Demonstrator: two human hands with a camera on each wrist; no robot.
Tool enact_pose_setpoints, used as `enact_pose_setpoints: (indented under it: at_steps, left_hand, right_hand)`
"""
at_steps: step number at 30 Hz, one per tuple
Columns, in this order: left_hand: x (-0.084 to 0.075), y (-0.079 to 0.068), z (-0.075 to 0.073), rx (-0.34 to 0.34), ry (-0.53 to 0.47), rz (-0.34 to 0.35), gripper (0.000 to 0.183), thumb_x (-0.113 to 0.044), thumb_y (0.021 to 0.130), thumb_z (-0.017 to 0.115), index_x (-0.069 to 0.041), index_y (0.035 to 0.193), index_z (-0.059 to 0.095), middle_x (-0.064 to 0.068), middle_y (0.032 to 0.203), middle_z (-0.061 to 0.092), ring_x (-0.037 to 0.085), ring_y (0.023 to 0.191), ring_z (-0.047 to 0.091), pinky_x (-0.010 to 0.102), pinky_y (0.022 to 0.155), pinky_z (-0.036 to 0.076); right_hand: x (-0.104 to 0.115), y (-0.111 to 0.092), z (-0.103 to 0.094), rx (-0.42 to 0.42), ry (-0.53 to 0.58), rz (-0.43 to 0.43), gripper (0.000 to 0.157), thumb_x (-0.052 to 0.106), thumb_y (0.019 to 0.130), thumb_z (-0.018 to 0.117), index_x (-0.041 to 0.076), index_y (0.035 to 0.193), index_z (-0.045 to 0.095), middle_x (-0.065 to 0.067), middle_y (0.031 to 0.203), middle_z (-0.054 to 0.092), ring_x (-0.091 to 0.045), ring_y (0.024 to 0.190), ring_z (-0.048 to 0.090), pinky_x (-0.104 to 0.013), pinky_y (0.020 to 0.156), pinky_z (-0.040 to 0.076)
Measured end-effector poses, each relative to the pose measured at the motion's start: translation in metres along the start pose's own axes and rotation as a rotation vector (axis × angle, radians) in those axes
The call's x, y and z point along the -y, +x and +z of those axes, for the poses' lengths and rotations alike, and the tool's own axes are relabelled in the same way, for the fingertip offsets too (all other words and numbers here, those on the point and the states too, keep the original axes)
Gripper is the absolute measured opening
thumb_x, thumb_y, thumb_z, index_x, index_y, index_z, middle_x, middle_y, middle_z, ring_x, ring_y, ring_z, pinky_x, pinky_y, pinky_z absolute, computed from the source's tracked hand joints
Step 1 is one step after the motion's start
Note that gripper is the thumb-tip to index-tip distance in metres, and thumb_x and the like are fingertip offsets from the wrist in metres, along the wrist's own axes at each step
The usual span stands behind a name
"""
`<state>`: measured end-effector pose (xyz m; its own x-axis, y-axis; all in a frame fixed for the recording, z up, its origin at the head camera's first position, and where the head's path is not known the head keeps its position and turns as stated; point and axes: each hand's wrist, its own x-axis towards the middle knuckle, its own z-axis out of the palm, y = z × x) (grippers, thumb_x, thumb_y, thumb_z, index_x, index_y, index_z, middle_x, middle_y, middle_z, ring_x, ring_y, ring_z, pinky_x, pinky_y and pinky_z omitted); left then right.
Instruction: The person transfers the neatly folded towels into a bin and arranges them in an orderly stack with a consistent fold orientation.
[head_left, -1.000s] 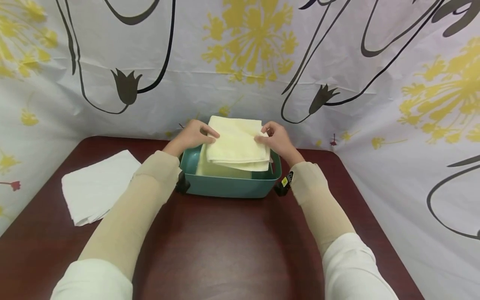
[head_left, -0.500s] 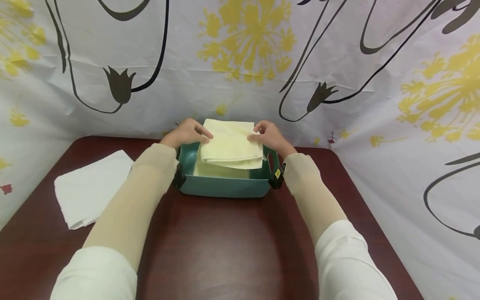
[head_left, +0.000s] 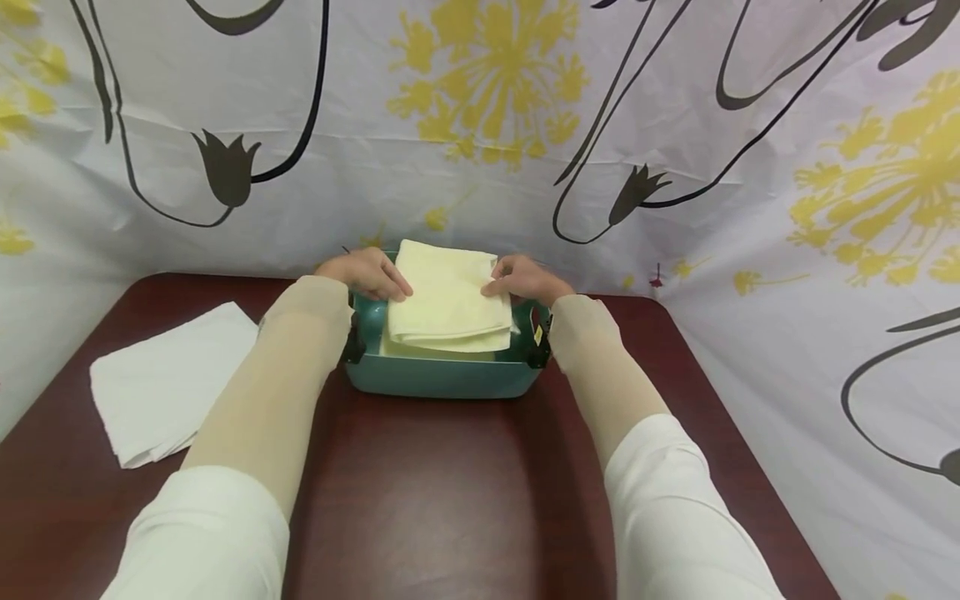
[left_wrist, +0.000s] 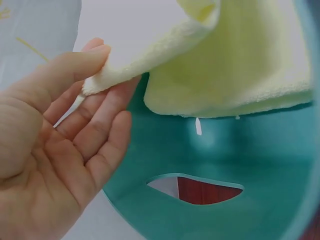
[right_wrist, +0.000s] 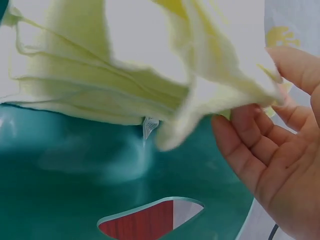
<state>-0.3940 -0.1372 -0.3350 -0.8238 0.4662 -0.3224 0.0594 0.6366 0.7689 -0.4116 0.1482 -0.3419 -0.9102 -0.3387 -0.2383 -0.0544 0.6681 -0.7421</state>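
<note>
A folded pale yellow towel (head_left: pixel 448 293) is held over a teal bin (head_left: pixel 442 379) near the table's back edge. My left hand (head_left: pixel 369 273) pinches the towel's left edge between thumb and fingers. On the opposite edge, my right hand (head_left: pixel 525 279) pinches it the same way. Under it, inside the bin, lies more folded yellow towel (left_wrist: pixel 225 95), with a small white tag (left_wrist: pixel 198 126) showing at its edge in the left wrist view. The right wrist view shows stacked yellow folds (right_wrist: pixel 75 95) against the bin's floor.
A folded white cloth (head_left: pixel 168 379) lies on the dark red-brown table (head_left: pixel 442 483) at the left. A patterned white curtain (head_left: pixel 525 125) hangs behind the table and along its sides. Slot handles (left_wrist: pixel 200 190) pierce the bin's ends.
Both hands have lowered the held towel toward the towel in the bin, covering more of it. The whole scene has shifted slightly left in the head view.
</note>
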Motion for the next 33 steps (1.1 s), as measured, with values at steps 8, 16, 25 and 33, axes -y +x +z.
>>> enact_pose_setpoints:
  at_steps: [8, 16, 25, 33]
  left_hand:
    - [-0.002, 0.009, -0.006, 0.135, 0.025, -0.071, 0.034, -0.008, 0.089, 0.061, 0.005, 0.121, 0.059, -0.006, 0.065, 0.058, 0.006, 0.057, 0.045, 0.028, 0.070, 0.046]
    - [0.002, 0.020, 0.001, 0.221, 0.076, -0.153, 0.033, -0.007, 0.089, 0.060, 0.003, 0.121, 0.060, -0.005, 0.061, 0.057, 0.008, 0.058, 0.047, 0.027, 0.072, 0.045]
    - [0.011, 0.026, 0.000, 0.254, 0.174, -0.149, 0.031, -0.008, 0.089, 0.061, 0.002, 0.118, 0.062, 0.005, 0.094, 0.069, 0.008, 0.076, 0.058, 0.029, 0.081, 0.047]
    - [0.011, 0.027, 0.003, 0.318, 0.170, -0.165, 0.032, -0.004, 0.089, 0.060, 0.005, 0.120, 0.060, 0.015, 0.120, 0.060, 0.011, 0.086, 0.061, 0.031, 0.086, 0.046]
  right_hand:
    - [-0.002, 0.011, 0.002, 0.113, -0.004, 0.087, 0.023, 0.017, 0.088, 0.066, 0.007, 0.092, 0.046, -0.007, 0.075, 0.057, -0.017, 0.059, 0.058, -0.046, 0.074, 0.049]
    - [-0.010, 0.013, 0.005, 0.301, -0.024, 0.132, 0.030, 0.017, 0.091, 0.062, 0.010, 0.073, 0.039, -0.002, 0.060, 0.043, -0.013, 0.048, 0.037, -0.033, 0.059, 0.041]
    - [-0.010, 0.021, 0.007, 0.390, 0.015, 0.152, 0.035, 0.017, 0.092, 0.060, 0.012, 0.068, 0.035, -0.003, 0.060, 0.033, -0.014, 0.048, 0.028, -0.031, 0.058, 0.038]
    - [-0.008, 0.020, 0.010, 0.414, 0.000, 0.204, 0.033, 0.014, 0.092, 0.059, 0.010, 0.069, 0.036, -0.007, 0.064, 0.043, -0.018, 0.054, 0.047, -0.035, 0.066, 0.048]
